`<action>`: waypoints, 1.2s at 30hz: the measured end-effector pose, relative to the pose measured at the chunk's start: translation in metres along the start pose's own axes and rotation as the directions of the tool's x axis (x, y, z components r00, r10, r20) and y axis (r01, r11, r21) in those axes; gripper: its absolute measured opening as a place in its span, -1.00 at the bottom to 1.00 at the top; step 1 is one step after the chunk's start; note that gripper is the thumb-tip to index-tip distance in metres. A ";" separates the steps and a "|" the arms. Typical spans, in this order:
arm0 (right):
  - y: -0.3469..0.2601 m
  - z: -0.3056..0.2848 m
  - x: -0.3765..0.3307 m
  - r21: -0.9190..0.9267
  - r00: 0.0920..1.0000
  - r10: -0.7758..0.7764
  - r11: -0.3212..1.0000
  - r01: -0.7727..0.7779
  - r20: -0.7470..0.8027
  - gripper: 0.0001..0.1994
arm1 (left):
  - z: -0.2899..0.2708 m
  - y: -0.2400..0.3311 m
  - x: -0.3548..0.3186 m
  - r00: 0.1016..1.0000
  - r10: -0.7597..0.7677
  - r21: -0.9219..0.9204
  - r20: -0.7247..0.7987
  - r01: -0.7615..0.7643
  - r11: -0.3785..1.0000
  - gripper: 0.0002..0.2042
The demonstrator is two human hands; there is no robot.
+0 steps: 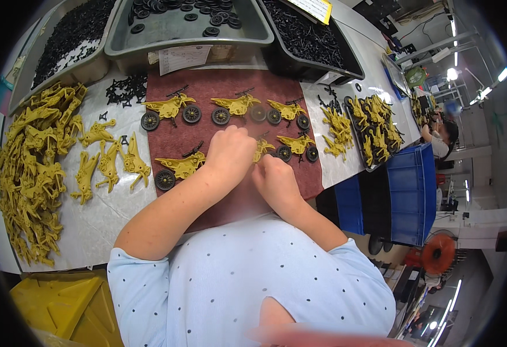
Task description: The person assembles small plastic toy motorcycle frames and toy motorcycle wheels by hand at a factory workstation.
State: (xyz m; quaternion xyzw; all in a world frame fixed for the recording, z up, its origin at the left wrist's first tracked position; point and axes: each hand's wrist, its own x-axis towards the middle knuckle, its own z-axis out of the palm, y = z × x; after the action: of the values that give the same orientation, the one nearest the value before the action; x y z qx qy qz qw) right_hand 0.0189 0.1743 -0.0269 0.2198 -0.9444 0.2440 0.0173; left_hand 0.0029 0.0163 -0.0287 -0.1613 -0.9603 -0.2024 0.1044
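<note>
Both my hands are closed over a yellow toy motorcycle [263, 150] low on the dark red cloth [207, 81]. My left hand [231, 151] covers its left part, fingertips turned under and hidden. From the right, the fingers of my right hand [276, 180] pinch at its lower edge. Close by on the right lies a toy motorcycle [296, 144] with two black wheels. Left of my left hand is another yellow one [179, 166], with one wheel showing. Three more, a left one [169, 107], a middle one [234, 106] and a right one [287, 110], line the cloth above.
Loose yellow bodies form a big heap [30, 173] at left, with several apart beside it. Behind the cloth stand a grey bin of black wheels [190, 43] and a bin of small black parts [305, 40]. A tray of yellow parts [375, 130] sits right, above blue crates [410, 191].
</note>
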 end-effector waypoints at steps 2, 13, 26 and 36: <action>-0.002 0.000 0.004 -0.039 0.998 0.035 0.999 -0.033 0.050 -0.84 | 0.003 0.001 0.001 1.000 -0.016 0.001 -0.020 0.016 1.000 -0.81; -0.003 -0.011 0.010 0.082 0.981 0.164 0.982 -0.173 0.106 -0.78 | -0.003 0.002 0.001 1.000 0.007 0.003 0.001 -0.007 1.000 -0.87; -0.022 -0.062 0.023 0.330 0.983 -0.085 0.934 0.137 -0.165 -0.77 | -0.071 0.002 0.006 0.946 -0.112 -0.887 0.304 0.324 0.331 -0.62; -0.042 -0.033 0.034 0.335 0.885 -0.404 0.821 0.462 -0.231 -0.71 | -0.093 -0.006 -0.041 0.916 -0.158 -0.890 0.368 0.298 -0.345 -0.41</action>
State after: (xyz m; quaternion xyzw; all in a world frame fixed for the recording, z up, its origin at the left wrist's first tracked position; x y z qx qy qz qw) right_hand 0.0037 0.1426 0.0263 0.4090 -0.7999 0.4277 0.1001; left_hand 0.0510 -0.0389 0.0417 0.0079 -0.4238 -0.8929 -0.1516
